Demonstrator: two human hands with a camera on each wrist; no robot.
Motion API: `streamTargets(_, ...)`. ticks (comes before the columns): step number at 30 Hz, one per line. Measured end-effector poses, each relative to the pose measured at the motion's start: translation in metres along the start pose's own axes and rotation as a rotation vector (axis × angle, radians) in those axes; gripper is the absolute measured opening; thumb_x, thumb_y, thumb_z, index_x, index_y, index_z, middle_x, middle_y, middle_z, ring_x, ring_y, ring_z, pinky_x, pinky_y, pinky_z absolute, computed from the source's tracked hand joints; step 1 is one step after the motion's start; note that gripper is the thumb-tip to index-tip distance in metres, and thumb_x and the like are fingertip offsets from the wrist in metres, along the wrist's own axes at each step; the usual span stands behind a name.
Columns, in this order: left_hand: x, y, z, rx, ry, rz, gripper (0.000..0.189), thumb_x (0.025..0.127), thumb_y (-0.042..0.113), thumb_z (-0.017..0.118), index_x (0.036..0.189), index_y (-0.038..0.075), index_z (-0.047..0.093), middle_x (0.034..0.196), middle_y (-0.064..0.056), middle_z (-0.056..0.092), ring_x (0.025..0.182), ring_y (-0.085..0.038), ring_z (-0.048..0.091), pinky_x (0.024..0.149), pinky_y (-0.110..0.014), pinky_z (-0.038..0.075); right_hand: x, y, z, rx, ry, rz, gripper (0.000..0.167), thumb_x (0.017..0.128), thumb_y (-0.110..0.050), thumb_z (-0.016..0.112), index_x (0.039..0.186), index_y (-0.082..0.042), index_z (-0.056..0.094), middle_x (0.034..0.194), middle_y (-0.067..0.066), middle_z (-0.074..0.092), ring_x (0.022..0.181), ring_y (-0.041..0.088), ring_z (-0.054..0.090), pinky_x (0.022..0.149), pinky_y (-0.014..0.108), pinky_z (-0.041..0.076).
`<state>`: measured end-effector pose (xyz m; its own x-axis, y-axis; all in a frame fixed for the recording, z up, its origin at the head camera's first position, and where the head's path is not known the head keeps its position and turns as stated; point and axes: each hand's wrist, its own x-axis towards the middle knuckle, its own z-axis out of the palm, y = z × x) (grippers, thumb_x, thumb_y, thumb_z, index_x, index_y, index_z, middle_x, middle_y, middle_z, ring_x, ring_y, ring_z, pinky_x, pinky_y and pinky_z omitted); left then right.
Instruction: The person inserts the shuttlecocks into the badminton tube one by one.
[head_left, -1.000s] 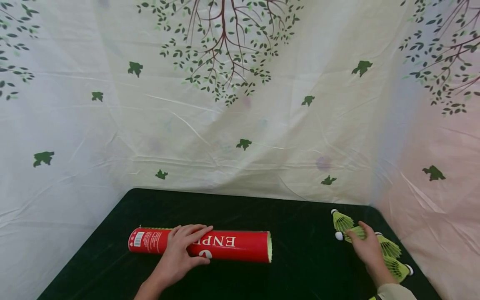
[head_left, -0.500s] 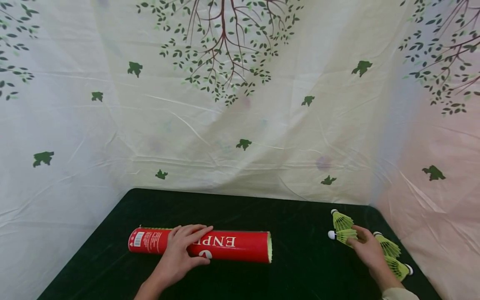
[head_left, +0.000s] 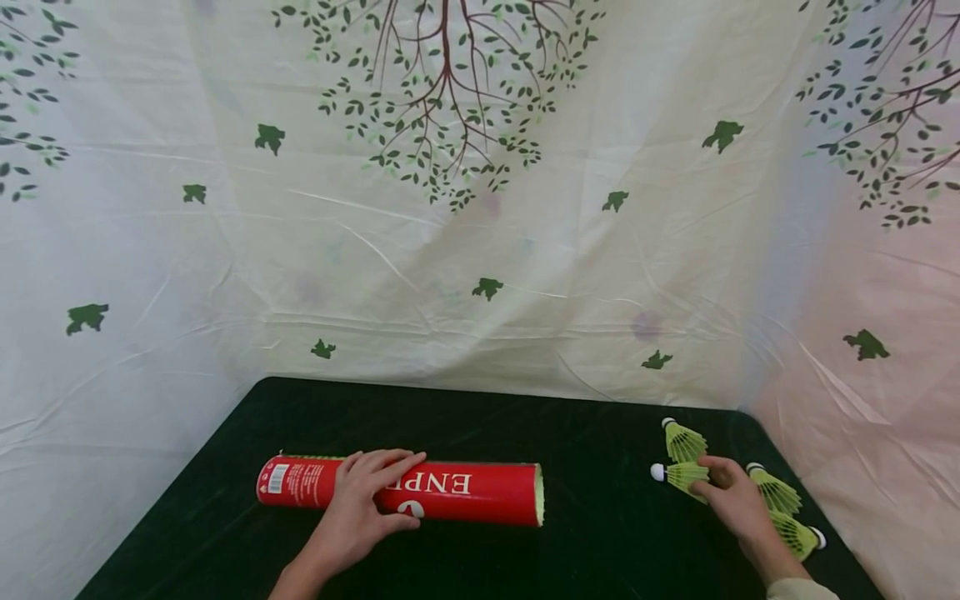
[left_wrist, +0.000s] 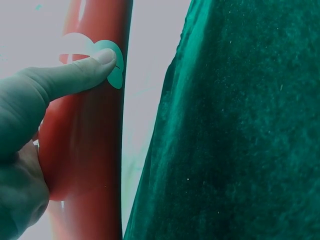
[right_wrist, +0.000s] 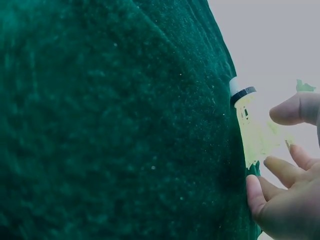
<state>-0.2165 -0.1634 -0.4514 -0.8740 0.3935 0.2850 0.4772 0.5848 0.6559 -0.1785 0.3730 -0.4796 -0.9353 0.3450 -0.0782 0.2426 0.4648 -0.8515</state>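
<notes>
A red shuttlecock tube (head_left: 480,492) with white lettering lies lengthwise on the dark green table. My left hand (head_left: 367,500) grips it around the middle, thumb (left_wrist: 82,72) along the near side and fingers over the top. At the right, my right hand (head_left: 735,496) is by the skirt end of a yellow-green shuttlecock (head_left: 684,477), whose white cork points left. In the right wrist view the thumb (right_wrist: 292,110) and fingers stand apart beside that shuttlecock's skirt (right_wrist: 255,132).
Another shuttlecock (head_left: 684,442) lies just behind, its skirt close to the first. Two more, one farther back (head_left: 778,492) and one nearer (head_left: 795,533), lie right of the right hand by the edge of the table (head_left: 600,550). A pale leaf-patterned curtain (head_left: 450,333) hangs behind the table.
The shuttlecock by my right hand has shifted left, most of it in the first half second. The right hand's fingers have loosened from its skirt. My left hand and the tube stay put.
</notes>
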Motion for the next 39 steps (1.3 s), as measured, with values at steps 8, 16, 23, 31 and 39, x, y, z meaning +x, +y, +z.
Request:
streamTargets(8, -0.001, 0.0, 0.0, 0.003, 0.0, 0.003, 0.087, 0.067, 0.017, 0.091, 0.138, 0.051, 0.053, 0.135, 0.01, 0.054, 0.125, -0.023, 0.046, 0.111, -0.063, 0.014, -0.001, -0.001, -0.002, 0.013, -0.062, -0.012, 0.065, 0.098, -0.022, 0.062, 0.148, 0.006, 0.03, 0.156, 0.037, 0.02, 0.143, 0.055, 0.018, 0.111, 0.066, 0.023)
streamTargets(16, 0.001, 0.001, -0.001, 0.01, 0.004, 0.005, 0.086, 0.068, 0.017, 0.091, 0.138, 0.05, 0.053, 0.135, 0.01, 0.054, 0.125, -0.024, 0.046, 0.111, -0.063, 0.014, -0.003, 0.002, -0.005, 0.035, -0.08, -0.013, 0.066, 0.101, -0.033, 0.059, 0.151, 0.001, 0.033, 0.155, 0.034, 0.027, 0.142, 0.051, 0.025, 0.108, 0.066, 0.031)
streamTargets(23, 0.0, 0.001, -0.002, 0.008, 0.006, 0.004, 0.086, 0.068, 0.017, 0.091, 0.138, 0.048, 0.054, 0.135, 0.009, 0.054, 0.124, -0.024, 0.047, 0.111, -0.063, 0.014, -0.003, 0.003, -0.005, 0.044, -0.07, 0.002, 0.075, 0.097, -0.047, 0.063, 0.151, -0.001, 0.038, 0.156, 0.031, 0.03, 0.14, 0.049, 0.031, 0.106, 0.066, 0.033)
streamTargets(31, 0.0, 0.0, -0.001, 0.007, 0.005, 0.011, 0.086, 0.068, 0.017, 0.091, 0.138, 0.049, 0.053, 0.135, 0.009, 0.054, 0.124, -0.023, 0.047, 0.111, -0.063, 0.015, -0.006, 0.001, -0.003, 0.1, -0.065, 0.02, 0.074, 0.096, -0.046, 0.065, 0.15, 0.0, 0.041, 0.154, 0.031, 0.032, 0.139, 0.046, 0.034, 0.095, 0.046, 0.051)
streamTargets(39, 0.001, -0.001, 0.0, 0.005, 0.0, 0.016, 0.087, 0.068, 0.019, 0.091, 0.139, 0.051, 0.052, 0.136, 0.009, 0.053, 0.125, -0.023, 0.046, 0.111, -0.063, 0.014, -0.012, -0.007, 0.001, 0.167, -0.114, 0.014, 0.072, 0.097, -0.043, 0.065, 0.15, 0.0, 0.04, 0.155, 0.032, 0.03, 0.139, 0.045, 0.035, 0.092, 0.04, 0.054)
